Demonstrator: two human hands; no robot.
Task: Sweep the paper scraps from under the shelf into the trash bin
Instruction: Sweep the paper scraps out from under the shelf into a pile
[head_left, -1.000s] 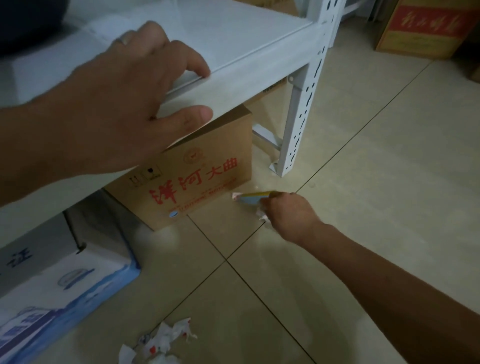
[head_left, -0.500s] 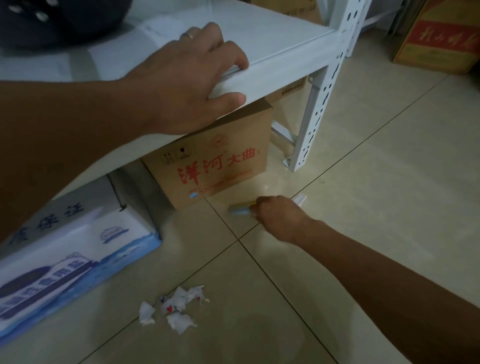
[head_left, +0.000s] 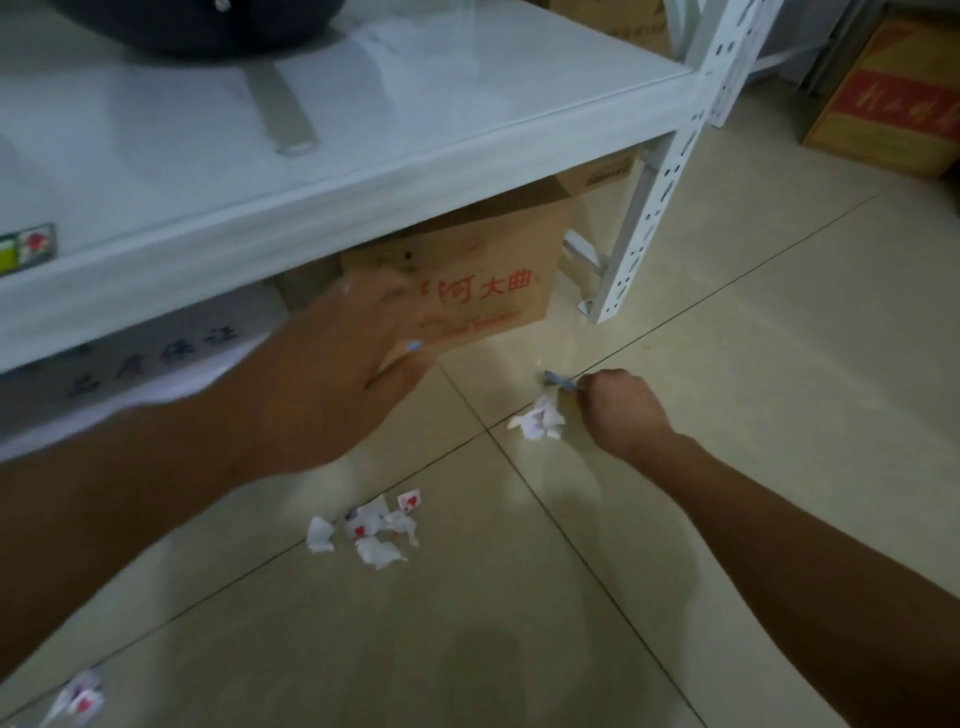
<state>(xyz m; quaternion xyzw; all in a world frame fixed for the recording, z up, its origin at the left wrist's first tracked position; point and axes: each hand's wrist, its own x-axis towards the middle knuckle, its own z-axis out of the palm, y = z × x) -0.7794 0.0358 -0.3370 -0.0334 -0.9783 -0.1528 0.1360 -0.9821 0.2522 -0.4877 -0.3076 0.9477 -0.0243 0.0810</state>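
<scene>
My right hand (head_left: 621, 408) is low over the tiled floor, closed on a small blue tool (head_left: 560, 382) whose tip pokes out to the left. A crumpled white paper scrap (head_left: 540, 422) lies right beside that hand, at a tile joint. A cluster of several scraps with red hearts (head_left: 371, 530) lies nearer to me on the floor. More scraps (head_left: 78, 699) show at the bottom left corner. My left hand (head_left: 337, 364) hangs blurred in the air in front of the white shelf (head_left: 363, 208), fingers apart, holding nothing. No trash bin is in view.
A brown carton with red lettering (head_left: 498, 280) stands under the shelf by its perforated white post (head_left: 654, 208). A white and blue box (head_left: 130, 364) sits under the shelf on the left. Another carton (head_left: 883, 98) stands far right. A dark pan (head_left: 208, 26) rests on the shelf.
My left hand has let go of the shelf edge and dropped in front of it. My right hand has dragged a white scrap out toward me.
</scene>
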